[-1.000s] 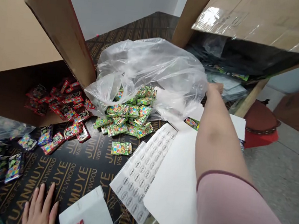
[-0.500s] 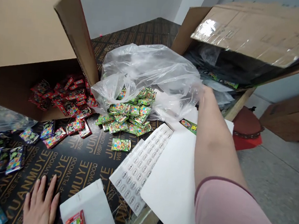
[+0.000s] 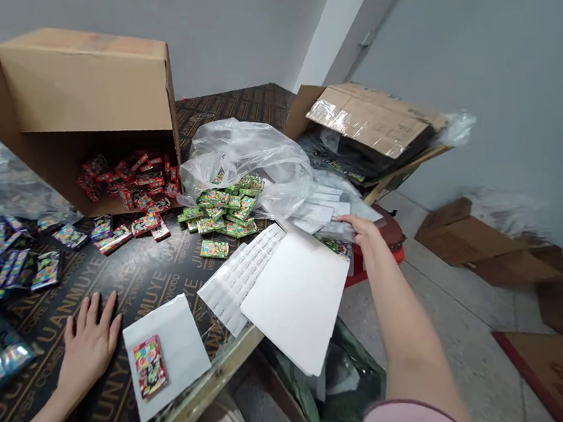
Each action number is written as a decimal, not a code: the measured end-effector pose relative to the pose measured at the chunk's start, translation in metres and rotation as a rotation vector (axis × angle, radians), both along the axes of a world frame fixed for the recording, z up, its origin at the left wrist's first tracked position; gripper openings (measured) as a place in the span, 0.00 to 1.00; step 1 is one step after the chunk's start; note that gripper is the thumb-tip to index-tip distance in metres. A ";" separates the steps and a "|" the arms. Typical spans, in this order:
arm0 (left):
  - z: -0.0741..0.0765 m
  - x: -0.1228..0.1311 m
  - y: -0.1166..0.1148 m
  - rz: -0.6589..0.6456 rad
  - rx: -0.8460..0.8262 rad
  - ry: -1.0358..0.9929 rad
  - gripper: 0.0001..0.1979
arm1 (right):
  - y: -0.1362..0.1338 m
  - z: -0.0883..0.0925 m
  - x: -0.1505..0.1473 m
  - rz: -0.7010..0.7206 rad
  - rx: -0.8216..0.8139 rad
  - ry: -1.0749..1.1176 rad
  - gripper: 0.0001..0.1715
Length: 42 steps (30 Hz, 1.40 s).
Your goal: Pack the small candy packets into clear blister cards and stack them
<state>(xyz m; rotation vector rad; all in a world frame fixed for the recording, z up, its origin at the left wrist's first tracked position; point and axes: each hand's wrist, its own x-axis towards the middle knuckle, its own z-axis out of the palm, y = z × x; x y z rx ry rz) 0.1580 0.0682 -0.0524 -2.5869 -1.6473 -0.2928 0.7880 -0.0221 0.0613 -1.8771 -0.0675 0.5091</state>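
Note:
My left hand (image 3: 89, 342) lies flat on the dark printed plywood, fingers spread, holding nothing. Just right of it, a red card pack (image 3: 149, 367) rests on a whitish flat bag or sheet (image 3: 184, 341). My right hand (image 3: 363, 231) reaches to the right edge of the table, with its fingertips closed at the edge of some clear, flat plastic bags (image 3: 319, 209). Below that hand is a stack of white cards (image 3: 299, 286), jutting past the table edge. Sticker sheets (image 3: 240, 273) with oval prints lie partly under the cards.
Green packs (image 3: 226, 209) spill from a large clear bag (image 3: 267, 150). Red packs (image 3: 135, 180) fill an open carton (image 3: 99, 87); blue and purple packs (image 3: 7, 271) lie left. Another carton (image 3: 370, 120) stands at the back right. A green-lined container (image 3: 352, 377) is below the table edge.
My right hand has moved from the large clear bag to the flat plastic bags near the right edge. The view has shifted, showing more floor. My left hand stays flat on the table.

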 end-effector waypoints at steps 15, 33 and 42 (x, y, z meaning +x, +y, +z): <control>0.002 -0.016 0.013 0.002 -0.130 -0.162 0.23 | -0.110 -0.033 -0.242 -0.046 0.231 0.100 0.08; 0.028 -0.068 -0.045 0.075 -0.201 -0.737 0.14 | 0.054 -0.008 -0.434 1.324 -0.517 -1.328 0.17; 0.026 -0.115 -0.073 0.190 -0.216 -0.732 0.15 | 0.081 -0.059 -0.427 1.496 -0.574 -1.284 0.26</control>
